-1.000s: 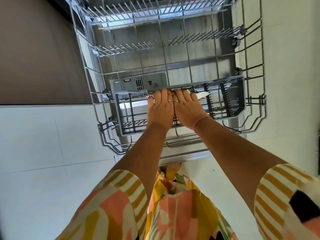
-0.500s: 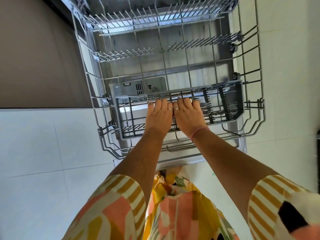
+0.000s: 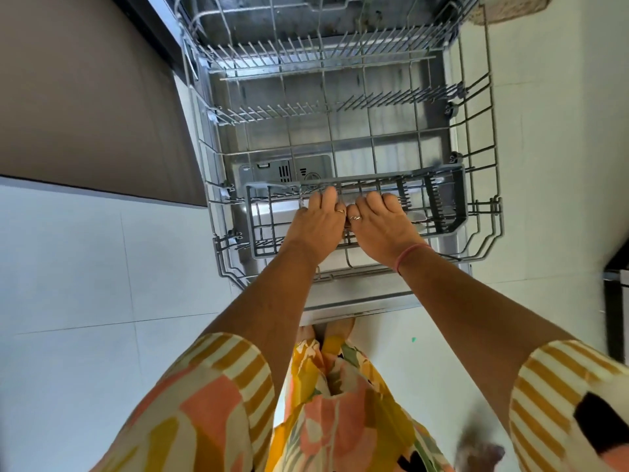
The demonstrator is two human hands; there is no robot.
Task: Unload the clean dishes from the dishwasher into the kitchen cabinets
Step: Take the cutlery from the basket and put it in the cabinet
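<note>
The wire lower rack (image 3: 485,137) of the dishwasher is pulled out over the open door (image 3: 357,303) and looks bare of dishes. A grey plastic cutlery basket (image 3: 442,206) sits across the rack's near end. My left hand (image 3: 318,226) and my right hand (image 3: 383,226) lie side by side on top of the basket. The fingers of both curl down over its far top rail. A pale flat piece (image 3: 418,217) shows inside the basket beside my right hand; I cannot tell what it is.
A brown cabinet front (image 3: 85,97) stands to the left of the dishwasher. White floor tiles (image 3: 68,267) spread on both sides. A dark appliance edge (image 3: 616,301) is at the far right. My feet (image 3: 335,330) are against the door's front edge.
My fingers, straight and flat on the basket before, now bend down over its far rail. The white piece that showed past my right fingertips is mostly hidden.
</note>
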